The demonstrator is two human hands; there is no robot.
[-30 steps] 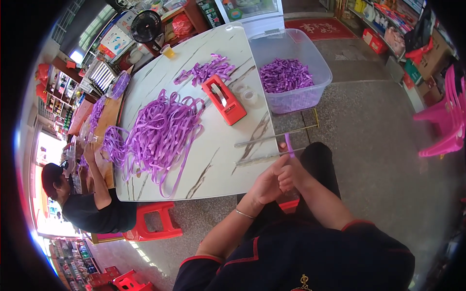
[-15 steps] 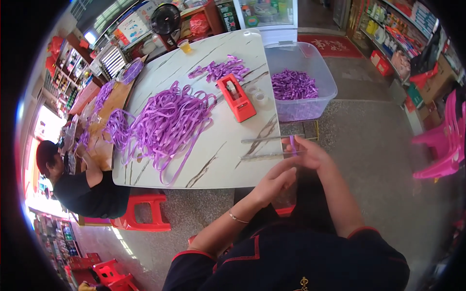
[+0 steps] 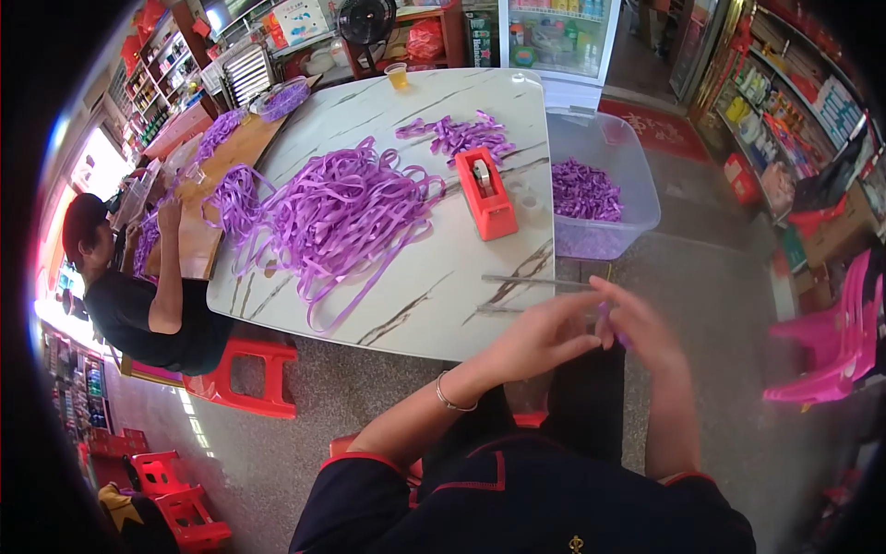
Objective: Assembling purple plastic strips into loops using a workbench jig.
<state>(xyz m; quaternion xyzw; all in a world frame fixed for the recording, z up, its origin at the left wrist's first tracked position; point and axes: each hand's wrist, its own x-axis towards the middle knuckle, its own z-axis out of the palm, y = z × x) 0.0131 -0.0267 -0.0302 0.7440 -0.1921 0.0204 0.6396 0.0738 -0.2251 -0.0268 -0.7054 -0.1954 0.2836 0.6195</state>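
Past the table's right edge my two hands meet around a short piece of purple ribbon. My left hand is closed, its thumb and fingertips pinched at the ribbon. My right hand, smeared by motion, has its fingers bent around the ribbon from the other side. Two thin grey rods reach left from my hands over the tabletop; how they are held is hidden. A large tangle of purple ribbon lies on the table. To its right are a red tape dispenser and a small pile of ribbon pieces.
A clear plastic bin holding many purple pieces stands beyond the marble-patterned table. Clear tape rolls lie by the dispenser. A cup of yellow drink stands at the far edge. A person works at left, near a red stool.
My left hand has moved up and right onto the ribbon, and my right hand has turned. The view has shifted, so the table sits differently. The person at left has raised an arm.
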